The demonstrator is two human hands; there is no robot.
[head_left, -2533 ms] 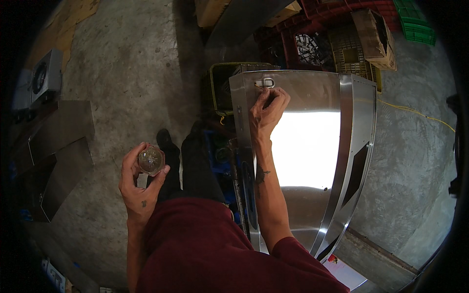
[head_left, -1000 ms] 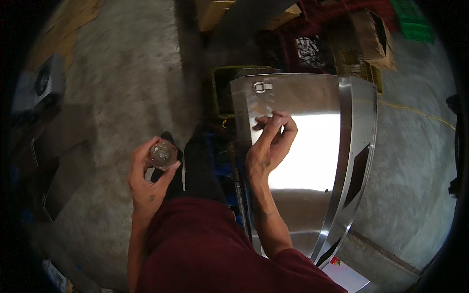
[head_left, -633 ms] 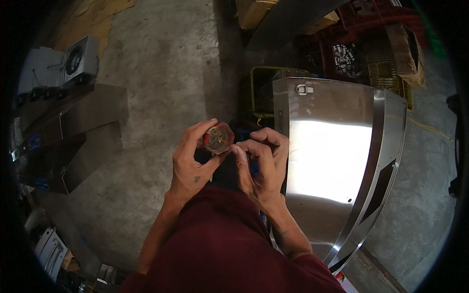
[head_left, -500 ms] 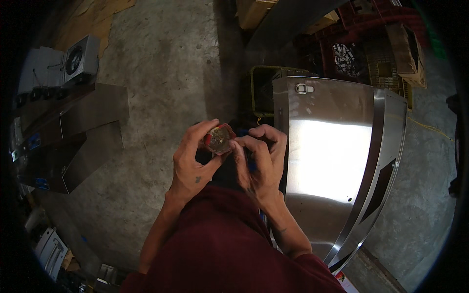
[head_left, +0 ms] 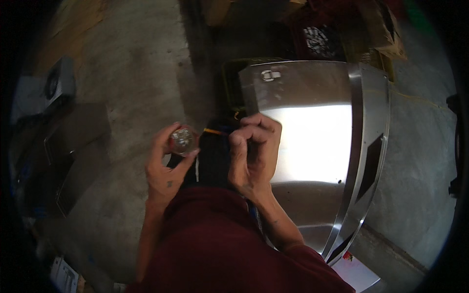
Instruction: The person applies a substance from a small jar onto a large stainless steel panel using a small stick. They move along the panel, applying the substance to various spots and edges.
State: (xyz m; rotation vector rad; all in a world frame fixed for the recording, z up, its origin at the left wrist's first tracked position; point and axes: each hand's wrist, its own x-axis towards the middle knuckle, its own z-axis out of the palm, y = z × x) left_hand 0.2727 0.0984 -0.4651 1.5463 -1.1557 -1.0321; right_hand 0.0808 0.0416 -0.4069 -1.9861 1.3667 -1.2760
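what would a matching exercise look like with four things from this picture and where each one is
1. round container
2. thin orange stick
3. small ring fitting
4. yellow cord

A. across the floor at the right
B. in the right hand
C. at the far end of the shiny metal panel
D. in the left hand

Pairs: 1-D, 2-B, 3-C, 4-A

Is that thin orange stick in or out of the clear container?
Out: the thin orange stick in the right hand ends visibly short of the clear container in the left hand.
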